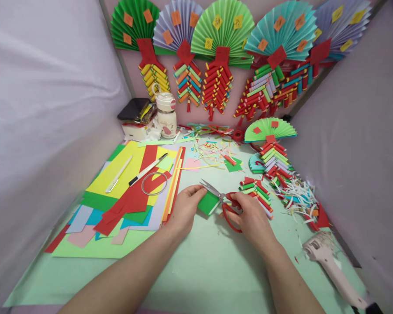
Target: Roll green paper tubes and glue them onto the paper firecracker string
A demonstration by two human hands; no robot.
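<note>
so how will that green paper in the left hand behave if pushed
The green paper looks thin, so it's probably light. It sticks out fairly flat from the left hand, suggesting slight stiffness, though pushing might bend it.

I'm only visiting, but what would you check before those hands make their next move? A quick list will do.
1. Green paper held: ok, pinched in the left fingers.
2. Scissors gripped: ok, right fingers at the red handles.
3. Blades well clear of left fingers: not ok, tips look very close.
4. Blades touching paper: cannot tell.
5. Glue gun apart from both hands: ok, off to the right.
</note>
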